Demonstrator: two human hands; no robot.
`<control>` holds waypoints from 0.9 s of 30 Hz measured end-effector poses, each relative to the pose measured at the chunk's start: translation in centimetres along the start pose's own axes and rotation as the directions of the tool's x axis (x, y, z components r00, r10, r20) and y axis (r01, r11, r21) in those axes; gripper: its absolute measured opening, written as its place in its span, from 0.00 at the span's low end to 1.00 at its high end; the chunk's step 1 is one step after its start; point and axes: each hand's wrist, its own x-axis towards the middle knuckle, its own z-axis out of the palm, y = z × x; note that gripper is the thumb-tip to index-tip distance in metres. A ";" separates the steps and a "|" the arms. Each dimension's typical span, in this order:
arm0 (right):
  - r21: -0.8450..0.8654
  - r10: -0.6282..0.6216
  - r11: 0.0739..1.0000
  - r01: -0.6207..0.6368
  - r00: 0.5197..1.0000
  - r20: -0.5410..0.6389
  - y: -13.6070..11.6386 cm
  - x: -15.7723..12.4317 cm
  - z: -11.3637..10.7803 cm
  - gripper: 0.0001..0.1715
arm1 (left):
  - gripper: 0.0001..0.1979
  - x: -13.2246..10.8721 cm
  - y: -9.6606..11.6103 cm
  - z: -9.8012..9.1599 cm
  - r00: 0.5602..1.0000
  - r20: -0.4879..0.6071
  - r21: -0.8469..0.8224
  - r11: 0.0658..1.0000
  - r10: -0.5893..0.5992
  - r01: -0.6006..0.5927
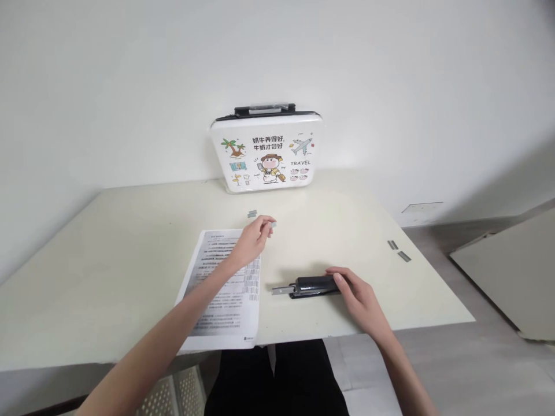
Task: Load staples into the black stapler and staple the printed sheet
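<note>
Bright diffuse light, soft shadow beside the stapler (315,284), dimmer right wall (507,167), small print (221,321) blurred

Right fingers (343,285) hold 1 stapler (314,283).

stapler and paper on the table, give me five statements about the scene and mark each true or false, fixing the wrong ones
1. The right hand is on the black stapler. True.
2. The printed paper lies to the right of the stapler. False: the paper lies to the left of it.
3. The left hand holds a small grey strip at its fingertips. True.
4. The stapler's metal tray is fully inside it. False: the tray sticks out of its left end.
5. The white case stands at the back of the table, near the wall. True.
</note>
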 end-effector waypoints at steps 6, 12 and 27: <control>-0.012 0.010 1.000 -0.010 1.000 -0.007 -0.3 -0.1 0.0 0.25 | 0.18 -5.5 3.2 -0.9 0.979 0.108 -0.196 0.962 -0.174 0.192; -0.017 0.011 1.000 -0.011 1.000 -0.007 -0.1 -0.1 -0.1 0.25 | 0.14 -9.8 4.0 -0.5 0.988 0.081 -0.119 0.983 -0.130 0.139; -0.023 0.011 1.000 -0.012 1.000 -0.008 -0.3 -0.1 -0.1 0.25 | 0.10 -12.0 4.3 3.1 0.989 0.084 0.060 0.990 0.122 -0.127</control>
